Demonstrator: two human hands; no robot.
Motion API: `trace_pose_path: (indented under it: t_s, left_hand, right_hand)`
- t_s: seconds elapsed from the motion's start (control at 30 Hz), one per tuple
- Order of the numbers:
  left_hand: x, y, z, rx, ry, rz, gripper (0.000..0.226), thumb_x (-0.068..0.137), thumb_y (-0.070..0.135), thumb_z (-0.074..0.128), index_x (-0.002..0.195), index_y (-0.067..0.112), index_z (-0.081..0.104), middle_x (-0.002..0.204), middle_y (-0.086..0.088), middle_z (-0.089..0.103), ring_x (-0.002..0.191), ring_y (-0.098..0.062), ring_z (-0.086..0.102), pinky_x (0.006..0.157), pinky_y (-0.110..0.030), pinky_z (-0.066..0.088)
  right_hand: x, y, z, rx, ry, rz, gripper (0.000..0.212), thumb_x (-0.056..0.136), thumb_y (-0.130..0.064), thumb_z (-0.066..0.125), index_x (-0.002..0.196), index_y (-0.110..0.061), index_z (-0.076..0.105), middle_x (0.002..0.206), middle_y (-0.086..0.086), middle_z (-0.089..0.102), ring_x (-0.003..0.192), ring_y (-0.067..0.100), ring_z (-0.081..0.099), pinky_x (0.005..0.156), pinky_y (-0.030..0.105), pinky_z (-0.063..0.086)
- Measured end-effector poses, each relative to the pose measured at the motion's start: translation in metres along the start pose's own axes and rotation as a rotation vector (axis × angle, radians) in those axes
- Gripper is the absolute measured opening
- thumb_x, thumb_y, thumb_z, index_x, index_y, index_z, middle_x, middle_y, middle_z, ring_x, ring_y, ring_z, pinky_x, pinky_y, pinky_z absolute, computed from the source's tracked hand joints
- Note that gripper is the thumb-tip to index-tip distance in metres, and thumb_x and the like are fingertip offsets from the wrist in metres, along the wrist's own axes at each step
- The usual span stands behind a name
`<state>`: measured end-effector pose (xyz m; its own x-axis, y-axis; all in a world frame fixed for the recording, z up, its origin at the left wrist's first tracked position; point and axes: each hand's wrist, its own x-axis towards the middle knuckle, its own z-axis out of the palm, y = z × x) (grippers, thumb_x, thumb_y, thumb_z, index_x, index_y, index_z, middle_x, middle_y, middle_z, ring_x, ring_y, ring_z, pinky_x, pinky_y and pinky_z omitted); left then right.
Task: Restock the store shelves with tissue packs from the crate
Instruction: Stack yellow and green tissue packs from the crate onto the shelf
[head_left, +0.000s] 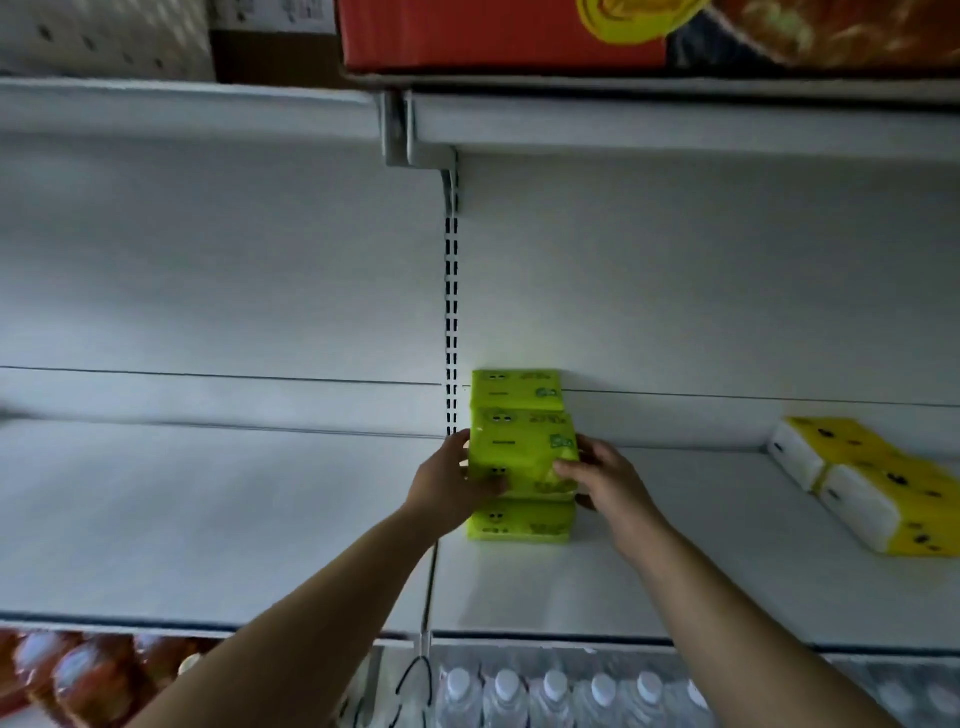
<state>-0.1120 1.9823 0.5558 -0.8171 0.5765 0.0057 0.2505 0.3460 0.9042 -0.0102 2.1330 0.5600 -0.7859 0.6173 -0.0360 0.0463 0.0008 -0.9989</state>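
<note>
Fingers (569, 470): curled round the upper green pack (522, 452), left hand (449, 480) and right hand (605, 480) at opposite ends.
Purpose: probably held level, to be seated squarely on the lower pack (519, 525).

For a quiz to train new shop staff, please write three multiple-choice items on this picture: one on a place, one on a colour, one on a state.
1. Where are the bottles?
A. on the top shelf
B. under the shelf that bears the pack
C. on the same shelf as the pack

2. What colour is the pack in the hands?
A. red
B. white
C. green

3. How are the hands?
A. both hold the pack
B. both open, away from it
C. only the left holds it

Answers: B, their caps show below the shelf; C, its wrap is green; A, the left hand and the right hand curl on its two sides.
</note>
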Motion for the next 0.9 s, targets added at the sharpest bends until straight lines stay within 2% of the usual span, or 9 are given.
trace_pose_path:
  t_s: [0.1, 0.17, 0.23, 0.3, 0.33, 0.47, 0.7, 0.8, 0.9]
  left_hand:
    - [-0.004, -0.007, -0.002, -0.061, -0.015, -0.046, 0.096, 0.05, 0.038, 0.084, 0.135, 0.015, 0.046, 0.124, -0.001, 0.059, 0.107, -0.017, 0.06, 0.094, -0.037, 0.051]
    - [-0.007, -0.014, -0.004, -0.077, -0.017, -0.066, 0.106, 0.039, 0.046, 0.079, 0.135, 0.015, 0.047, 0.127, -0.003, 0.059, 0.113, -0.019, 0.058, 0.097, -0.042, 0.048]
    - [-0.019, -0.01, -0.006, -0.08, 0.029, -0.089, 0.086, 0.054, 0.028, 0.081, 0.132, 0.01, 0.048, 0.125, 0.0, 0.058, 0.115, -0.02, 0.056, 0.1, -0.036, 0.046]
    - [-0.034, -0.007, -0.011, -0.084, 0.129, -0.097, 0.058, 0.074, 0.004, 0.071, 0.129, 0.008, 0.051, 0.115, 0.0, 0.058, 0.112, -0.021, 0.057, 0.093, -0.026, 0.044]
    - [-0.042, -0.006, -0.013, -0.082, 0.186, -0.09, 0.053, 0.078, 0.001, 0.067, 0.128, 0.009, 0.052, 0.114, -0.002, 0.059, 0.109, -0.02, 0.057, 0.091, -0.026, 0.044]
    - [-0.095, -0.017, -0.031, -0.142, 0.372, -0.092, 0.042, 0.081, 0.004, 0.065, 0.122, 0.009, 0.058, 0.11, -0.004, 0.063, 0.1, -0.016, 0.06, 0.096, -0.031, 0.046]
    - [-0.251, -0.089, -0.118, -0.198, 0.723, -0.238, 0.03, 0.08, 0.005, 0.066, 0.11, 0.012, 0.063, 0.092, -0.003, 0.068, 0.084, -0.017, 0.063, 0.074, -0.025, 0.049]
    - [-0.337, -0.138, -0.171, -0.18, 0.877, -0.348, 0.024, 0.082, 0.005, 0.064, 0.1, 0.02, 0.06, 0.091, -0.004, 0.067, 0.085, -0.017, 0.063, 0.07, -0.022, 0.05]
    - [-0.427, -0.185, -0.218, -0.233, 1.045, -0.433, 0.024, 0.082, 0.003, 0.063, 0.099, 0.019, 0.058, 0.092, -0.005, 0.066, 0.09, -0.02, 0.062, 0.08, -0.029, 0.05]
  right_hand:
    - [-0.002, 0.001, -0.004, -0.04, 0.008, -0.02, 0.064, 0.06, -0.02, 0.074, 0.121, -0.013, 0.058, 0.109, 0.001, 0.066, 0.094, 0.011, 0.063, 0.074, 0.021, 0.048]
    - [-0.009, 0.0, -0.008, -0.101, 0.105, -0.097, 0.062, 0.068, -0.016, 0.079, 0.125, -0.014, 0.055, 0.125, 0.003, 0.058, 0.115, 0.017, 0.054, 0.092, 0.027, 0.043]
    - [-0.022, -0.006, -0.008, -0.133, 0.174, -0.238, 0.045, 0.076, -0.006, 0.073, 0.117, -0.016, 0.058, 0.12, 0.002, 0.058, 0.113, 0.014, 0.052, 0.087, 0.014, 0.04]
    - [-0.042, -0.013, -0.001, -0.113, 0.188, -0.364, 0.033, 0.075, -0.005, 0.073, 0.101, -0.021, 0.061, 0.104, 0.001, 0.062, 0.096, 0.009, 0.055, 0.071, 0.003, 0.039]
    - [-0.053, -0.017, 0.005, -0.1, 0.167, -0.407, 0.029, 0.074, -0.005, 0.073, 0.093, -0.024, 0.061, 0.096, 0.0, 0.062, 0.088, 0.007, 0.055, 0.068, 0.003, 0.039]
    - [-0.094, -0.015, 0.056, 0.021, -0.08, -0.349, 0.032, 0.08, 0.005, 0.064, 0.08, -0.027, 0.063, 0.08, -0.005, 0.063, 0.074, 0.008, 0.054, 0.07, 0.018, 0.044]
    - [-0.187, 0.026, 0.2, -0.034, -0.505, -0.079, 0.021, 0.084, -0.001, 0.06, 0.077, -0.021, 0.063, 0.073, -0.003, 0.062, 0.068, 0.01, 0.057, 0.06, 0.021, 0.043]
    - [-0.25, 0.049, 0.275, -0.11, -0.714, -0.028, 0.019, 0.085, -0.004, 0.06, 0.078, -0.021, 0.062, 0.071, -0.001, 0.061, 0.059, 0.009, 0.053, 0.047, 0.017, 0.04]
    - [-0.322, 0.072, 0.349, -0.148, -0.892, 0.023, 0.021, 0.085, 0.0, 0.058, 0.078, -0.019, 0.062, 0.071, 0.002, 0.06, 0.062, 0.014, 0.052, 0.05, 0.02, 0.042]
